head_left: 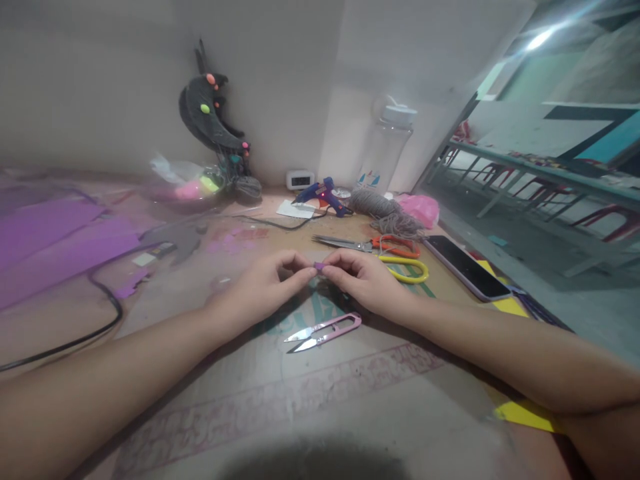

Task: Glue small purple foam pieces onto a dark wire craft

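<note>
My left hand (pixel 265 283) and my right hand (pixel 363 277) meet over the middle of the table, fingers curled. Between their fingertips they pinch a tiny purple piece (pixel 319 266). Both wrists rest on the cardboard-covered tabletop (pixel 350 393). Pink thread snips (pixel 325 331) lie just in front of my hands, blades pointing left.
Orange-handled scissors (pixel 380 245), a yellow loop (pixel 407 267) and a phone (pixel 465 267) lie to the right. A blue glue gun (pixel 323 195), grey yarn (pixel 383 210), a clear bottle (pixel 387 150) and a dark felt figure (pixel 210 113) stand at the back. Purple sheets (pixel 55 243) and a black cable (pixel 100 293) lie left.
</note>
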Available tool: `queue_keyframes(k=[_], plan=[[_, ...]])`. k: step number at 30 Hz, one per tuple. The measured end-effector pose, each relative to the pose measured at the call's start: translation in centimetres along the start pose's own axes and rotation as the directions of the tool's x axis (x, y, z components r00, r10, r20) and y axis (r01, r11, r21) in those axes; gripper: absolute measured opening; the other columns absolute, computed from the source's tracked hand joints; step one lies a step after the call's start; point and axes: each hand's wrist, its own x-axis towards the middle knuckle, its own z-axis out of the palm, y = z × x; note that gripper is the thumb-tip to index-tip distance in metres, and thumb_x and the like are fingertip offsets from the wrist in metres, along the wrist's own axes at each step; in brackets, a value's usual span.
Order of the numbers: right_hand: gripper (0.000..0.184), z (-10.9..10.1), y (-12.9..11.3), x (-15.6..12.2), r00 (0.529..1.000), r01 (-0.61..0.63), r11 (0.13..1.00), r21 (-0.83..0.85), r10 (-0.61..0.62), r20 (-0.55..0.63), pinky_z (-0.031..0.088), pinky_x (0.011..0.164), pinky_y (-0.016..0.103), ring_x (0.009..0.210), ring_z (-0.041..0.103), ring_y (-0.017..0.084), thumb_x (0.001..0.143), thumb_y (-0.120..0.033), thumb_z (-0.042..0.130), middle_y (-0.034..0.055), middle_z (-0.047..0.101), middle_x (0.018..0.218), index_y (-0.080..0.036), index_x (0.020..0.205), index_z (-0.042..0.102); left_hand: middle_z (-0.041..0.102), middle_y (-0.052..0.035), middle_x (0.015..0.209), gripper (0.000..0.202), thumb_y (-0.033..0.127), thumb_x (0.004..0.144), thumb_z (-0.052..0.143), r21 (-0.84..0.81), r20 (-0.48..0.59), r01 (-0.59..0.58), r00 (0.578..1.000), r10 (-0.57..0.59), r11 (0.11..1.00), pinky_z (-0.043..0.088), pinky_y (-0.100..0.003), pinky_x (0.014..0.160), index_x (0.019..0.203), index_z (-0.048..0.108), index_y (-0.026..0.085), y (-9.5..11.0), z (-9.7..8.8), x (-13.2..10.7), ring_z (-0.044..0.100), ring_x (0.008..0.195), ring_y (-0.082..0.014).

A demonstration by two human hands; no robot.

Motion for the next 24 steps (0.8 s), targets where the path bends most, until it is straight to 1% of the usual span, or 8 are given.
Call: queue_keyframes(k=[5,9,11,16,21,24], plan=[[0.02,0.0,-0.17,-0.09,1.0,0.011,0.998,-0.067,-0.011,-0.001,0.042,0.058,0.022,0.064,0.054,0.01,0.088,-0.033,0.055,-0.0001,0.062,0.073,-0.016,0.085,0.064,0.069,-0.001,0.084,0.03,0.048,0.086,0.053,0.025,0.014,0.019,1.0,-0.02,1.0,0.045,-0.027,0.069,0.088,0.066,0.021,0.2,-0.03,-0.06,0.061,0.078,-0.018],[0.016,-0.02,-0.45,-0.2,0.999,0.035,0.988,-0.151,-0.036,-0.001,0.042,0.059,0.022,0.064,0.054,0.01,0.087,-0.029,0.056,0.0001,0.064,0.073,-0.016,0.085,0.066,0.068,-0.0006,0.081,0.028,0.046,0.087,0.052,0.068,0.002,0.001,1.0,-0.001,0.998,0.045,-0.027,0.069,0.084,0.066,0.021,0.31,-0.01,-0.08,0.06,0.074,-0.0173],[0.016,-0.03,-0.49,-0.2,0.999,0.038,0.985,-0.168,-0.038,0.002,0.042,0.059,0.022,0.064,0.055,0.01,0.087,-0.029,0.057,0.0002,0.064,0.073,-0.016,0.086,0.066,0.068,-0.0008,0.08,0.027,0.044,0.086,0.052,0.09,-0.007,-0.006,1.0,0.007,0.996,0.045,-0.027,0.069,0.082,0.065,0.021,0.34,-0.01,-0.06,0.06,0.075,-0.0175],[0.018,-0.07,-0.48,-0.22,0.999,0.041,0.989,-0.145,-0.039,0.014,0.042,0.06,0.022,0.065,0.055,0.011,0.088,-0.03,0.056,0.0005,0.065,0.074,-0.016,0.086,0.067,0.067,-0.0013,0.08,0.026,0.041,0.087,0.051,0.086,0.009,-0.009,1.0,0.008,0.996,0.045,-0.028,0.069,0.083,0.065,0.02,0.39,-0.05,0.0,0.059,0.075,-0.0176],[0.023,-0.1,-0.59,-0.27,0.999,0.027,0.997,-0.075,-0.025,0.023,0.043,0.061,0.022,0.065,0.055,0.011,0.089,-0.035,0.054,0.0005,0.063,0.073,-0.015,0.084,0.064,0.068,-0.0019,0.08,0.026,0.041,0.087,0.051,0.078,-0.001,-0.022,1.0,0.022,0.997,0.045,-0.029,0.07,0.082,0.065,0.02,0.36,-0.03,-0.09,0.06,0.076,-0.0183],[0.022,-0.08,-0.59,-0.24,0.999,0.03,0.996,-0.085,-0.029,0.012,0.043,0.061,0.022,0.066,0.055,0.011,0.089,-0.035,0.054,0.0004,0.063,0.073,-0.016,0.083,0.064,0.068,-0.0013,0.08,0.026,0.042,0.087,0.051,0.066,0.003,-0.015,1.0,0.015,0.998,0.044,-0.028,0.068,0.082,0.065,0.02,0.33,0.01,-0.13,0.06,0.073,-0.0178]])
